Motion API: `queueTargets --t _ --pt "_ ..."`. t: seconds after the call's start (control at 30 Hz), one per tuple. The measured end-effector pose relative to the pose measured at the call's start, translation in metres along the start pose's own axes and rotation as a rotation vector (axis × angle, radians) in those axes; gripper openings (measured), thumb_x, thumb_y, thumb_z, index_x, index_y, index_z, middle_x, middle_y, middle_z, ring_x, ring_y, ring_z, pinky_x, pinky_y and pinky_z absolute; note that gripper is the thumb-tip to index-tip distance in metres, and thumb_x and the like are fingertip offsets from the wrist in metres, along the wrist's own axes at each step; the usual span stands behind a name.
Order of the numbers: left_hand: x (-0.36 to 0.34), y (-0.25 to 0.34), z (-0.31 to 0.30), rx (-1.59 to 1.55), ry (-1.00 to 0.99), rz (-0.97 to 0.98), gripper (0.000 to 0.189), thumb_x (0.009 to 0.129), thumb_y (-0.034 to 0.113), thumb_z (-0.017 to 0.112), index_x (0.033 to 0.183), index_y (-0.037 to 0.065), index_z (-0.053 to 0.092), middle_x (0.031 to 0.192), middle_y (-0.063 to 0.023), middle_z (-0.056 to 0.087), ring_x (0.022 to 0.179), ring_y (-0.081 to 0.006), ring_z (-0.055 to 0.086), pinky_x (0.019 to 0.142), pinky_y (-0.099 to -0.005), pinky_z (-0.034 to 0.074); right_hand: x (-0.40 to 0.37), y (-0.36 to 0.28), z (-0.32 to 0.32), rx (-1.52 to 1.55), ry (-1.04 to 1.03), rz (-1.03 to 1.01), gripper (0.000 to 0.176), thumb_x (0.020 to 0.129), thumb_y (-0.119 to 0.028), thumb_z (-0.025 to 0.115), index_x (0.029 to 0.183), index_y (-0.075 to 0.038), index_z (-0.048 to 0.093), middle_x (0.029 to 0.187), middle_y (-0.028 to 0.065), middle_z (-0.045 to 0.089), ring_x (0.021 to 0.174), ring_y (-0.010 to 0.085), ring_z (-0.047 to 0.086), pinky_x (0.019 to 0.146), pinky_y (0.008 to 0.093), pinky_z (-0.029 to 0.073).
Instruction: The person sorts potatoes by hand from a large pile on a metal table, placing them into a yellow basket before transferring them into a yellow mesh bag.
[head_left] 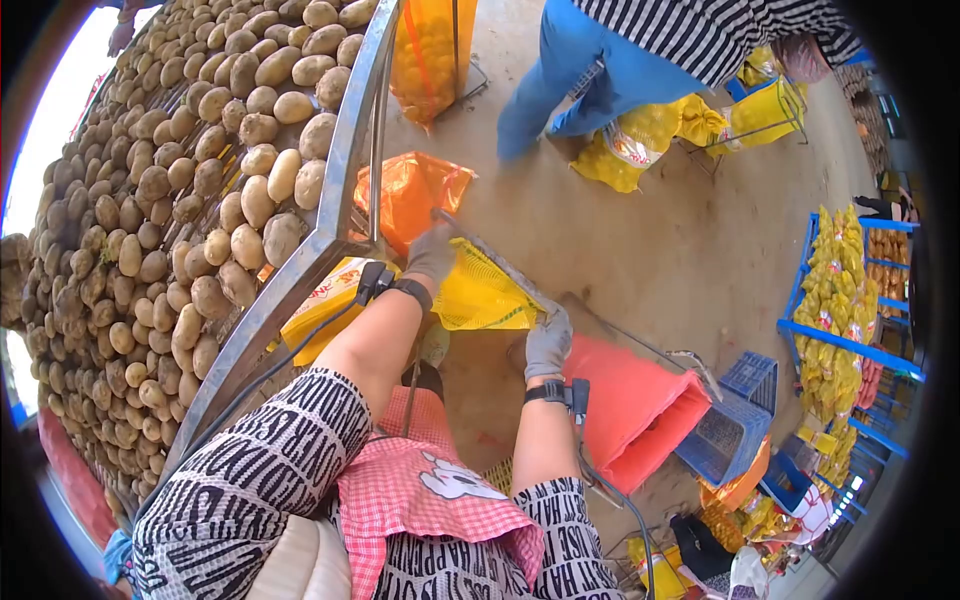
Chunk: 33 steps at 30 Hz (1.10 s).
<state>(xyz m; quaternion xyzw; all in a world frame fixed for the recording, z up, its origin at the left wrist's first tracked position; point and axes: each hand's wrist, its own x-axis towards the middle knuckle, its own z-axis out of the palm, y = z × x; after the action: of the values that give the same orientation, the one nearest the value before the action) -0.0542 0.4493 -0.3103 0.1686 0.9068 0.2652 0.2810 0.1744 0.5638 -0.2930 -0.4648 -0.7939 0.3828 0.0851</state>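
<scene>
A yellow mesh bag is stretched between my two hands, its mouth along a dark metal bar. My left hand, in a grey glove, is closed round the upper left corner of the bag beside the bar. At the other end, my right hand, gloved as well, grips the bag's right edge. An orange bag stands just beyond my left hand. Under my left forearm is a yellow printed bag. To the right of my right hand, a red-pink bag hangs open on a metal frame.
Many potatoes cover a sorting table with a metal rail on my left. A person in blue trousers bends near filled yellow bags. Blue crates stand at right, before a blue rack of filled bags.
</scene>
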Motion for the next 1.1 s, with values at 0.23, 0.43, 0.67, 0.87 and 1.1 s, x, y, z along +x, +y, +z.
queueTargets --t 0.23,0.43,0.67,0.87,1.1 --pt "-0.106 -0.061 -0.031 0.204 0.251 0.196 0.045 0.077 0.019 0.074 0.120 0.010 0.061 0.117 -0.0149 0.064 0.112 -0.0354 0.059 0.095 -0.0424 0.047 -0.096 0.010 -0.010 -0.352 0.104 0.117 0.070 0.075 -0.013 0.079 0.138 -0.008 0.047 0.134 0.0161 0.055 0.117 0.0346 0.056 0.100 0.0445 0.046" --pt "-0.136 -0.038 -0.078 -0.062 0.028 0.049 0.048 0.079 0.020 0.074 0.123 0.010 0.058 0.112 -0.0153 0.066 0.106 -0.0336 0.063 0.092 -0.0431 0.048 -0.150 -0.069 -0.051 0.351 -0.168 0.724 0.054 0.081 -0.011 0.074 0.127 -0.002 0.049 0.096 0.0099 0.066 0.073 0.0177 0.064 0.065 0.0315 0.054" --pt "-0.137 -0.045 -0.092 0.144 -0.469 -0.054 0.046 0.089 0.031 0.070 0.124 0.002 0.061 0.115 -0.0188 0.069 0.109 -0.0345 0.064 0.093 -0.0393 0.048 -0.200 -0.056 -0.043 0.238 0.003 0.439 0.045 0.086 -0.023 0.073 0.120 0.001 0.056 0.106 0.0126 0.070 0.093 0.0187 0.067 0.083 0.0325 0.053" --pt "-0.147 -0.038 -0.095 0.203 -0.643 0.080 0.042 0.093 0.036 0.064 0.117 0.002 0.067 0.116 -0.0191 0.069 0.110 -0.0329 0.065 0.092 -0.0399 0.049 -0.221 -0.033 -0.042 0.081 0.002 0.531 0.042 0.089 -0.032 0.070 0.110 0.002 0.058 0.098 0.0176 0.070 0.092 0.0273 0.068 0.082 0.0383 0.051" --pt "-0.143 -0.025 -0.087 0.323 -0.435 0.147 0.039 0.093 0.033 0.062 0.117 0.004 0.067 0.113 -0.0169 0.071 0.104 -0.0301 0.068 0.088 -0.0383 0.052 -0.246 0.019 -0.021 0.064 -0.039 0.627 0.047 0.089 -0.040 0.070 0.103 0.004 0.059 0.097 0.0260 0.069 0.091 0.0365 0.068 0.079 0.0426 0.051"
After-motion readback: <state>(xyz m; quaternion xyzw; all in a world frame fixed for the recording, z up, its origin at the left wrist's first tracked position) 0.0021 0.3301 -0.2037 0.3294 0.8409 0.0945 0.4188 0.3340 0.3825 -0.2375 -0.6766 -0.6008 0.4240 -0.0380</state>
